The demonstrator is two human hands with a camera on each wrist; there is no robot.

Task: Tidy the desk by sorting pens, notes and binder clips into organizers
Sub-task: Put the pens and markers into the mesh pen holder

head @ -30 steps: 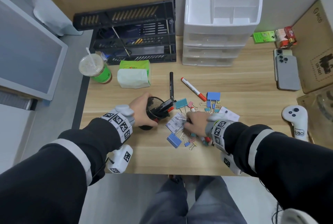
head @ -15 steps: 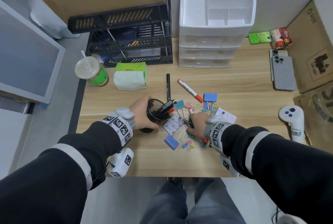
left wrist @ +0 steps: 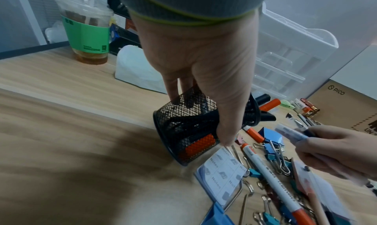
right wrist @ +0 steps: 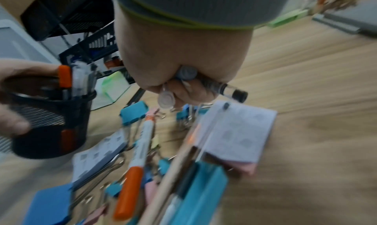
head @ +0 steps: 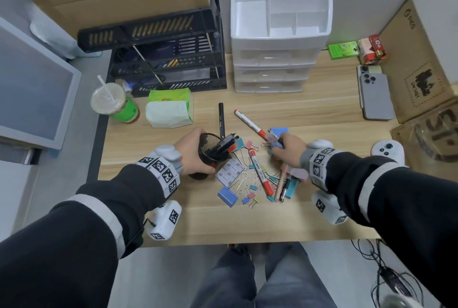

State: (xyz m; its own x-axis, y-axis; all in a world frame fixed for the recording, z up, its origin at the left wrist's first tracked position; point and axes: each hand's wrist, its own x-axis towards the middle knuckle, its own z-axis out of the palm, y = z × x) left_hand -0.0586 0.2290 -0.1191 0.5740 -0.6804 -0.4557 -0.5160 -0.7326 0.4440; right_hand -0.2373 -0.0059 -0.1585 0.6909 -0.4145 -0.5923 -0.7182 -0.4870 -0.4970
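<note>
Head: black mesh pen cup (head: 209, 156) is gripped by left hand (head: 192, 152), tilted, mouth toward the clip pile on the wooden worktop (head: 322, 114).

Left wrist: cup is cylindrical wire mesh; orange marker seen through it.

Right wrist: clear-barrelled pen (right wrist: 214, 85) is clenched by right hand (right wrist: 179, 54), long axis lower-right, black end outward.

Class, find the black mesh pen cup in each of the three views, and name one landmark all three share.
Head: the black mesh pen cup is centre-left, tilted, held by the left hand.
Left wrist: the cup is centre, below the hand.
Right wrist: the cup is at the left edge, blurred.
Shared landmark: the white marker with the orange cap lying among the clips.
</note>
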